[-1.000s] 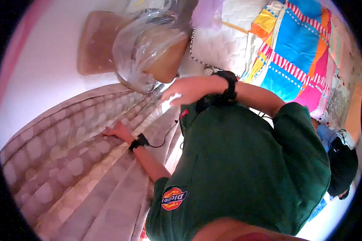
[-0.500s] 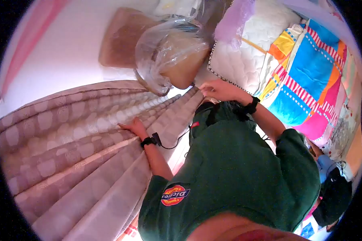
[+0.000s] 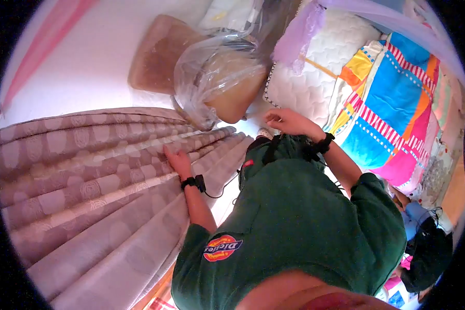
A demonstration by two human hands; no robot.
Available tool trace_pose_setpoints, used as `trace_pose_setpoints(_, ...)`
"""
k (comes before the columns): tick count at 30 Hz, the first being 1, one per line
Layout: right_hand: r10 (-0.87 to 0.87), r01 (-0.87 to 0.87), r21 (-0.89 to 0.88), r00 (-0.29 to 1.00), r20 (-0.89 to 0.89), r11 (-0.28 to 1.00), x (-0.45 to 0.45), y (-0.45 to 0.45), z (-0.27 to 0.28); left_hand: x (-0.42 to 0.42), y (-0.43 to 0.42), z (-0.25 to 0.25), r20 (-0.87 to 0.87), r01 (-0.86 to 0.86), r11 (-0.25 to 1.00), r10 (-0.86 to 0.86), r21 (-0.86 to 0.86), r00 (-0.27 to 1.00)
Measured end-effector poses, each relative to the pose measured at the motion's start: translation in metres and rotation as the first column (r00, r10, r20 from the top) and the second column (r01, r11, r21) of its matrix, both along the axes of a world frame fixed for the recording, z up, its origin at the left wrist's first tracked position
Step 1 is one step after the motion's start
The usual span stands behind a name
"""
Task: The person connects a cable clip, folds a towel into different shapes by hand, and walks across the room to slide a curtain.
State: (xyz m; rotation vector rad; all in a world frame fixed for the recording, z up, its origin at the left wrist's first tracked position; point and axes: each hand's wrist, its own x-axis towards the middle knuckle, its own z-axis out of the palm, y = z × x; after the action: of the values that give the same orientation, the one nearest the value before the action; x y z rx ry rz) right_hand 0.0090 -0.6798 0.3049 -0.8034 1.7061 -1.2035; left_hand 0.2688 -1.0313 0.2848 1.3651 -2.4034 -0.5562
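Observation:
A long patterned curtain [image 3: 98, 175], greyish pink with pale round motifs, spreads in folds across the left side. My left hand [image 3: 179, 161] rests on its folds with the fingers apart, and no grip on the cloth can be seen. Beyond the gathered lower end of the curtain, my right hand [image 3: 292, 123] hangs in the air, its fingers loosely bent with nothing visible between them. A gap separates it from the cloth. Both wrists wear black bands, and a cable hangs from the left one.
A brown chair [image 3: 232, 85] partly wrapped in clear plastic stands against the wall beyond the curtain. At the upper right lies a white quilted mattress [image 3: 307, 95] with a colourful quilt [image 3: 398, 77] and purple netting [image 3: 299, 44]. A black item [image 3: 431, 258] is at the lower right.
My right hand has let go of the curtain's lower end and moved slightly right. The curtain's end has dropped back towards the left. My left hand has shifted slightly right along the folds.

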Motion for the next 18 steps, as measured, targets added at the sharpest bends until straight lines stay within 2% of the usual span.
trace_pose_setpoints(3, -0.028, 0.028, 0.012, 0.999, 0.033, 1.000, 0.002, 0.003, 0.002, -0.005, 0.008, -0.003, -0.081, 0.049, 0.998, -0.052, -0.028, 0.995)
trace_pose_setpoints(4, -0.028, 0.028, 0.013, 0.999, 0.030, 1.000, 0.002, 0.004, 0.000, 0.001, 0.001, -0.018, -0.084, 0.049, 0.998, -0.051, -0.027, 0.995)
trace_pose_setpoints(6, -0.042, 0.041, -0.031, 0.999, -0.022, 0.999, 0.003, 0.004, -0.006, 0.011, -0.010, -0.050, -0.217, 0.085, 0.996, -0.085, -0.007, 0.973)
trace_pose_setpoints(7, -0.049, 0.049, -0.029, 0.999, -0.023, 0.998, 0.004, 0.003, -0.007, 0.004, 0.002, -0.033, -0.218, 0.093, 0.996, -0.092, -0.006, 0.972)
trace_pose_setpoints(9, -0.014, 0.012, -0.033, 0.998, -0.066, 0.999, 0.002, 0.007, -0.011, -0.013, 0.026, -0.004, 0.060, 0.120, 0.992, -0.118, -0.032, 0.991)
trace_pose_setpoints(13, -0.086, 0.084, -0.029, 0.995, -0.052, 0.996, -0.001, 0.020, -0.034, -0.005, 0.020, -0.035, -0.013, 0.226, 0.974, -0.226, 0.027, 0.974)
trace_pose_setpoints(14, -0.125, 0.125, -0.038, 0.992, 0.012, 0.991, -0.004, 0.029, -0.050, 0.002, 0.016, -0.039, -0.008, 0.220, 0.975, -0.220, 0.030, 0.976)
trace_pose_setpoints(16, -0.173, 0.175, -0.021, 0.982, 0.078, 0.984, -0.004, 0.060, -0.072, 0.003, 0.015, -0.038, 0.244, 0.354, 0.926, -0.376, 0.133, 0.894)
trace_pose_setpoints(17, -0.332, 0.320, 0.091, 0.907, 0.258, 0.943, -0.001, 0.082, -0.078, -0.001, 0.018, -0.031, 0.299, 0.284, 0.913, -0.370, 0.293, 0.880)
trace_pose_setpoints(18, -0.493, 0.440, 0.223, 0.771, 0.403, 0.870, 0.004, 0.109, -0.084, 0.003, 0.015, -0.039, 0.291, 0.302, 0.900, -0.394, 0.315, 0.872)
